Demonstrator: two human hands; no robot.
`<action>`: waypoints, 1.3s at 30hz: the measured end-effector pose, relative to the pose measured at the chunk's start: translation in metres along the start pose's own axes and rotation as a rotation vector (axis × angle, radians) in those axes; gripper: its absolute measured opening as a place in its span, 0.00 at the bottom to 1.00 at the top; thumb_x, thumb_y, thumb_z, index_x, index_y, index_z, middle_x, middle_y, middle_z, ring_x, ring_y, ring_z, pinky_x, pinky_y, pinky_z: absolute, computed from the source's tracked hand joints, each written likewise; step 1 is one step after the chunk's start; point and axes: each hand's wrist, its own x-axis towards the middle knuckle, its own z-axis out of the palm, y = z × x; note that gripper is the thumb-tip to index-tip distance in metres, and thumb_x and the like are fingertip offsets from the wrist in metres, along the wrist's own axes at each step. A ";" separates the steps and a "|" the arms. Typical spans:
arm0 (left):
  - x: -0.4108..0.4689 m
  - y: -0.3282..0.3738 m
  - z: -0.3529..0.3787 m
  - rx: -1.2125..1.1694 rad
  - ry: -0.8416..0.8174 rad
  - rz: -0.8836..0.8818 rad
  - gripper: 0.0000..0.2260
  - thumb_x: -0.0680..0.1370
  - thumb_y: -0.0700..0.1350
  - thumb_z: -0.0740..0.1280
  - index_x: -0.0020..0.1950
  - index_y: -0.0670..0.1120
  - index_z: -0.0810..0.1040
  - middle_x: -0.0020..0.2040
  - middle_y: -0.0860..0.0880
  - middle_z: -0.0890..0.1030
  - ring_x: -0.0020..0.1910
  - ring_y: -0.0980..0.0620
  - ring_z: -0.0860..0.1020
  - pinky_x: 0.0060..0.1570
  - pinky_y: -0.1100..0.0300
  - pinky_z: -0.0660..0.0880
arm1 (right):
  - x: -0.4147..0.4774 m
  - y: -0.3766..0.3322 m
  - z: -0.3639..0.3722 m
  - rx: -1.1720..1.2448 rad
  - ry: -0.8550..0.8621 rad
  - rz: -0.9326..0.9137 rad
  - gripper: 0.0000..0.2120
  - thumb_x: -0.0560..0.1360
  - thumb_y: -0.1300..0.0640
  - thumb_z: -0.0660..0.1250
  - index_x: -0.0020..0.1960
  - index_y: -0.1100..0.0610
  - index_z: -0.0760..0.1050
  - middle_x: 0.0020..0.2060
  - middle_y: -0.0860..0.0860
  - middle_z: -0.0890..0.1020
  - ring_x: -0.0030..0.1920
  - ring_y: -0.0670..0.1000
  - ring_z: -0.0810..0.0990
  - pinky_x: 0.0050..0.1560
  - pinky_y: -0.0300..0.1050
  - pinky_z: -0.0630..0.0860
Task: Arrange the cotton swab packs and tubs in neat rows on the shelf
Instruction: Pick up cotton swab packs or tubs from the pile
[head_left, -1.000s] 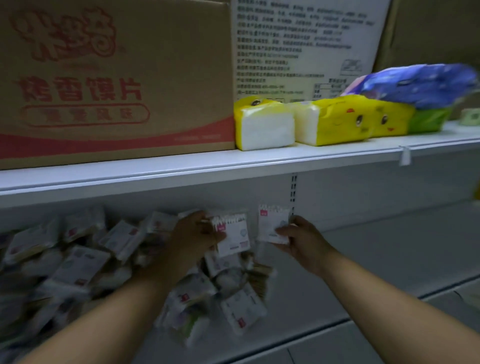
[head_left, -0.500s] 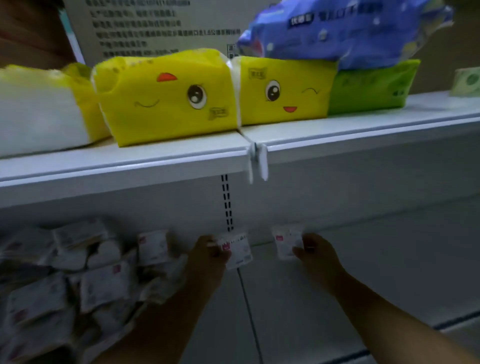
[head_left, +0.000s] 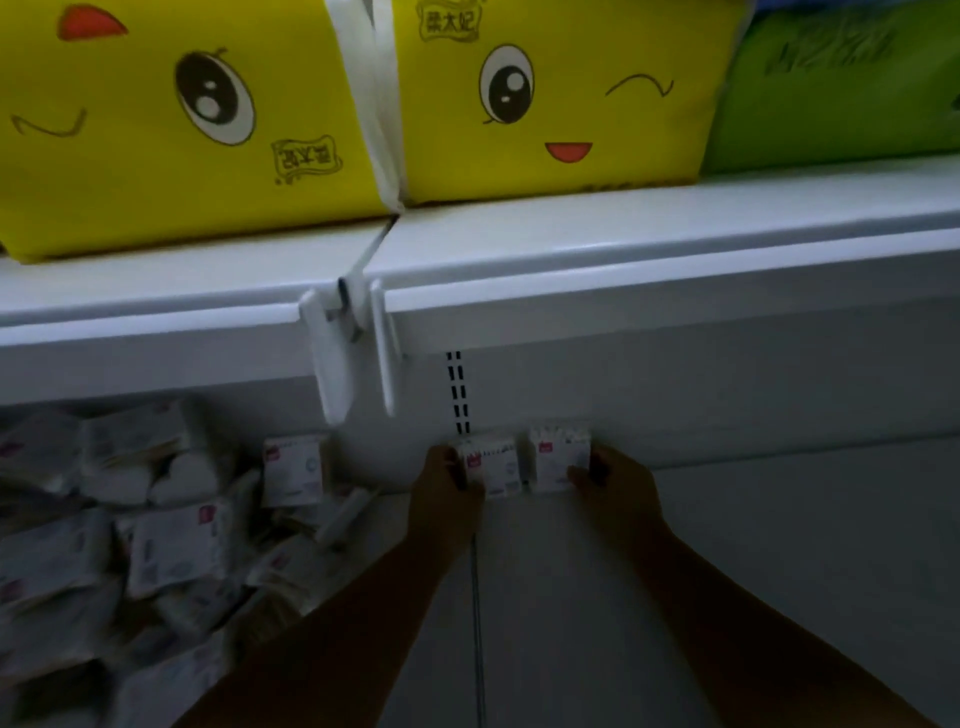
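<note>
— What took up most of the view?

— The upper shelf (head_left: 623, 244), with two yellow tissue packs (head_left: 182, 130) printed with cartoon faces and a green pack (head_left: 831, 88) to their right.

— And underneath?

— The lower shelf (head_left: 779, 545), dim and white. On its left part lay a loose heap of swab packs (head_left: 130, 545), tilted every way and lying over one another.

— Where were the ones being arranged?

— Two stood upright against the back wall (head_left: 727, 389), to the right of the heap and apart from it. The left pack (head_left: 493, 467) and the right pack (head_left: 558, 460) were side by side, just beside each other, faces forward.

— What about the hands?

— The left hand (head_left: 447, 499) was curled round the left edge of the left pack, gripping it. The right hand (head_left: 618, 493) pinched the right edge of the right pack between thumb and fingers. Both were clamped on their packs, one hand at each outer side of the pair.
</note>
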 end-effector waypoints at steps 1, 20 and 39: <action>0.000 -0.002 0.002 -0.002 0.000 -0.002 0.15 0.74 0.35 0.68 0.60 0.41 0.72 0.58 0.43 0.79 0.57 0.46 0.77 0.48 0.65 0.71 | 0.000 0.001 0.001 -0.019 0.005 -0.010 0.15 0.77 0.56 0.66 0.63 0.55 0.76 0.57 0.53 0.81 0.59 0.54 0.78 0.54 0.38 0.68; -0.022 0.009 -0.037 0.109 -0.003 0.049 0.08 0.75 0.40 0.66 0.52 0.48 0.71 0.49 0.48 0.75 0.52 0.45 0.77 0.48 0.53 0.76 | 0.000 -0.003 0.007 0.105 0.132 0.056 0.18 0.76 0.48 0.66 0.59 0.58 0.78 0.53 0.57 0.83 0.55 0.57 0.80 0.59 0.52 0.74; -0.061 -0.027 -0.281 0.613 0.038 0.249 0.09 0.78 0.47 0.60 0.54 0.48 0.78 0.52 0.46 0.81 0.53 0.46 0.78 0.46 0.60 0.72 | -0.104 -0.212 0.127 -0.154 -0.368 -0.345 0.11 0.77 0.53 0.64 0.37 0.54 0.76 0.32 0.49 0.79 0.35 0.48 0.78 0.35 0.40 0.69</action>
